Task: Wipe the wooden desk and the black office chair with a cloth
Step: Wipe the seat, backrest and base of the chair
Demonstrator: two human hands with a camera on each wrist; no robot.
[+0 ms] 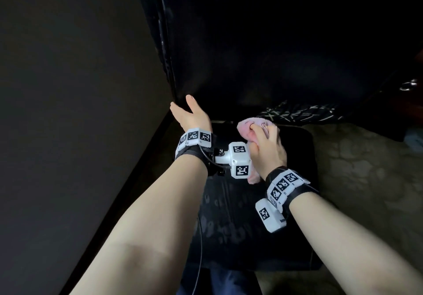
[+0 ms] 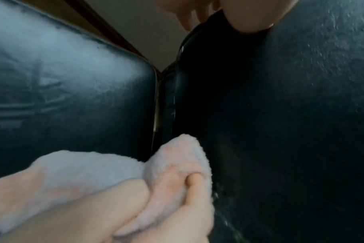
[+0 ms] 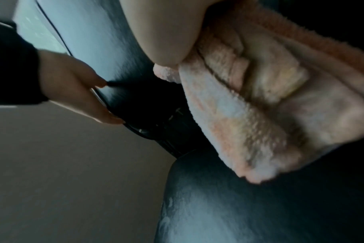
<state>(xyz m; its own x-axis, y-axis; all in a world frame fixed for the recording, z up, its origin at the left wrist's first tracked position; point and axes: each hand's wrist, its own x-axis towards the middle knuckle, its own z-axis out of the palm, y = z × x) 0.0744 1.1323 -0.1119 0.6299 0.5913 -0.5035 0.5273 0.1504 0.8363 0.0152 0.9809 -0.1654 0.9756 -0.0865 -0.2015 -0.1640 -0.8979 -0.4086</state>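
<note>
Right hand: fingers curled round a bunched pink cloth, pressing it at the back edge of the chair seat, where seat meets backrest.
Left hand: fingers straight, thumb apart, laid flat on the backrest's lower left edge; it seems to steady the chair.
Cloth: fluffy and crumpled, 1 loose end hanging below the right palm; the left wrist view shows it touching the foot of the backrest.
Black office chair: dark leather-like cover; pale smears and mottled marks show across the seat's front part.
Progress: the chair is in hand, with the wipe at the seat's back edge. Judging by the marks, the seat front is left to do. The wooden desk is not in view, so its state cannot be told.
Around: a dark patterned fabric lies just beyond the seat's back right corner, close to the cloth, and may get in the way there; a plain wall stands to the left, mottled flooring to the right.
</note>
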